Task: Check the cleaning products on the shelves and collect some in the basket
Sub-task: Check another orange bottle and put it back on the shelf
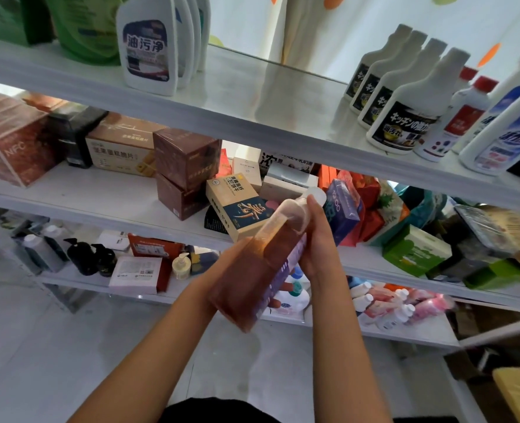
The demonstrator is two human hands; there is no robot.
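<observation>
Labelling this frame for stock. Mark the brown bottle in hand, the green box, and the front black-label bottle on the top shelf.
brown bottle (pixel 252 270), head view, on its brown body.
green box (pixel 417 250), head view, on its front face.
black-label bottle (pixel 411 117), head view, on its label.

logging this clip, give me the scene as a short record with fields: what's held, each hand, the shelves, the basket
held item: bottle of amber liquid, white cap, tilted with cap away from the person
left hand: holds the bottle's lower body from behind, mostly hidden
right hand: grips the bottle near its neck
top shelf: white spray bottles in rows
middle shelf: boxes and packets
lower shelf: black pump bottles, small bottles
basket: not in view
</observation>
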